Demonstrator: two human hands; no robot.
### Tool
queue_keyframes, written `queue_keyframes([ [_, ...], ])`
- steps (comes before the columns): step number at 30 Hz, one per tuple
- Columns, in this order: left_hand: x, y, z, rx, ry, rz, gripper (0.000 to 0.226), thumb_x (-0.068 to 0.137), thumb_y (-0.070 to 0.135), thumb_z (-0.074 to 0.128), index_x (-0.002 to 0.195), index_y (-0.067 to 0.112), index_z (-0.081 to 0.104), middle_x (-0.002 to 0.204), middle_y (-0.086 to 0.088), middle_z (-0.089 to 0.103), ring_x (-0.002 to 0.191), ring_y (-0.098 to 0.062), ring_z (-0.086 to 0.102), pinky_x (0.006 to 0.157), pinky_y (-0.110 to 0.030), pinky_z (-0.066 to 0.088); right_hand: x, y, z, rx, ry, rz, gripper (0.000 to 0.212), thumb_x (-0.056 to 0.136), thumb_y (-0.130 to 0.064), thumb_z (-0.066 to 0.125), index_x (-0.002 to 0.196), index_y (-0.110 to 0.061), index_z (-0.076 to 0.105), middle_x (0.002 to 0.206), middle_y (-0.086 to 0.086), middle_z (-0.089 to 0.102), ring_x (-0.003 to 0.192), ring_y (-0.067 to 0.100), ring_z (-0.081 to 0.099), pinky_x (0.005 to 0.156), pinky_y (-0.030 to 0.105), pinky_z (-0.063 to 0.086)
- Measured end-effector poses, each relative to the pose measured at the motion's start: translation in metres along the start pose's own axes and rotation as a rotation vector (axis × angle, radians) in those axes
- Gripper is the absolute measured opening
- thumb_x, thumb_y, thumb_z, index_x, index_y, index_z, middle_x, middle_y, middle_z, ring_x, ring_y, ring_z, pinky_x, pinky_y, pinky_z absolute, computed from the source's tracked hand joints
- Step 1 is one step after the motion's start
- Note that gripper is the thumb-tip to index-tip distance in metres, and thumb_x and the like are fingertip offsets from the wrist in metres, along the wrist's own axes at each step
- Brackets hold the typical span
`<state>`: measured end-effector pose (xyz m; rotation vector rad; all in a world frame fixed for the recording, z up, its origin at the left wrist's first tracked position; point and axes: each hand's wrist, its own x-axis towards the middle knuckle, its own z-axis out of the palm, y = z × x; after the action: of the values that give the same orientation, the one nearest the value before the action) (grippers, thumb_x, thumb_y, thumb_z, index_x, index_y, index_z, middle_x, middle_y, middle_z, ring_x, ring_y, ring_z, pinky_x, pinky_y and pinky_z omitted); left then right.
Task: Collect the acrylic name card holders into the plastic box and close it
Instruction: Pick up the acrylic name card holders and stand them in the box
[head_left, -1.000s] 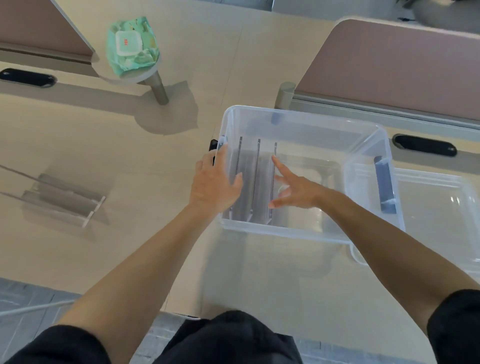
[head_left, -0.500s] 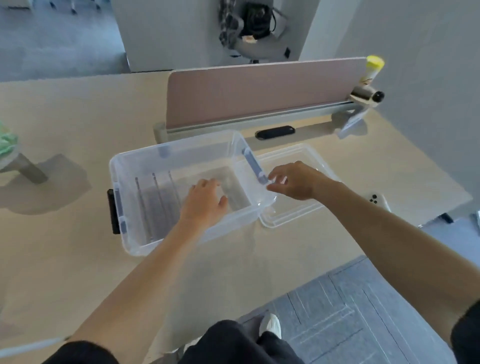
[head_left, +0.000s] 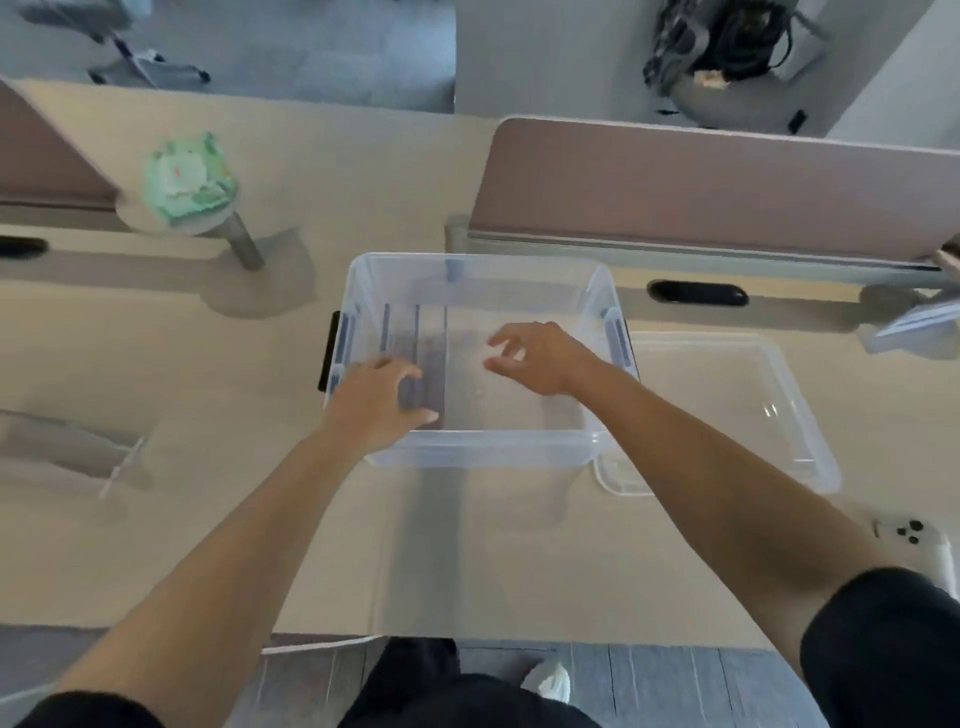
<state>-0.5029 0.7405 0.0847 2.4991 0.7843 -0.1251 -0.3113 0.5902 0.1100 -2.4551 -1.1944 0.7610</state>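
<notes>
Holders (head_left: 415, 358) are sitting in box (head_left: 483, 452); more (head_left: 78, 457) waiting left, lid (head_left: 727, 415) off; left hand (head_left: 374, 405), right hand (head_left: 535, 358) hovering empty, fingers loose.

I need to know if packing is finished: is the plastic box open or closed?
Open. The plastic box has no cover on; its lid lies on the desk to its right, and both hands reach over the open top.

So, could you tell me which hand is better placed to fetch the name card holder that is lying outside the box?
Left. The left hand is nearer the acrylic holder lying left of the box; the right hand hovers inside it.
</notes>
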Motion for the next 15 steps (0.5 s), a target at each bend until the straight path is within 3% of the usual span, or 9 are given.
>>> queue_keyframes([
  [4, 0.023, -0.018, 0.007, 0.073, -0.102, 0.099, 0.076, 0.065, 0.061, 0.078, 0.132, 0.036, 0.053, 0.14, 0.004, 0.046, 0.135, -0.026, 0.029, 0.111, -0.042, 0.031, 0.054, -0.017, 0.018, 0.031, -0.016, 0.054, 0.055, 0.093, -0.051, 0.06, 0.14, -0.024, 0.051, 0.132, 0.002, 0.061, 0.118, 0.023, 0.058, 0.089, 0.03, 0.042],
  [10, 0.057, -0.019, 0.017, 0.108, -0.206, 0.172, 0.086, 0.066, 0.066, 0.075, 0.142, 0.045, 0.039, 0.152, 0.004, 0.03, 0.14, -0.028, 0.018, 0.114, -0.045, 0.025, 0.117, -0.008, 0.041, 0.147, 0.004, 0.127, 0.068, 0.097, -0.046, 0.055, 0.154, -0.017, 0.03, 0.156, 0.006, 0.039, 0.14, 0.026, 0.04, 0.11, 0.035, 0.032],
  [15, 0.066, -0.026, 0.032, 0.177, -0.252, 0.163, 0.093, 0.064, 0.072, 0.072, 0.145, 0.051, 0.031, 0.159, 0.01, 0.019, 0.144, -0.028, 0.01, 0.116, -0.046, 0.013, 0.147, 0.015, 0.067, 0.269, -0.064, 0.081, 0.063, 0.098, -0.046, 0.054, 0.153, -0.023, 0.032, 0.156, 0.002, 0.04, 0.142, 0.022, 0.039, 0.111, 0.031, 0.029],
])
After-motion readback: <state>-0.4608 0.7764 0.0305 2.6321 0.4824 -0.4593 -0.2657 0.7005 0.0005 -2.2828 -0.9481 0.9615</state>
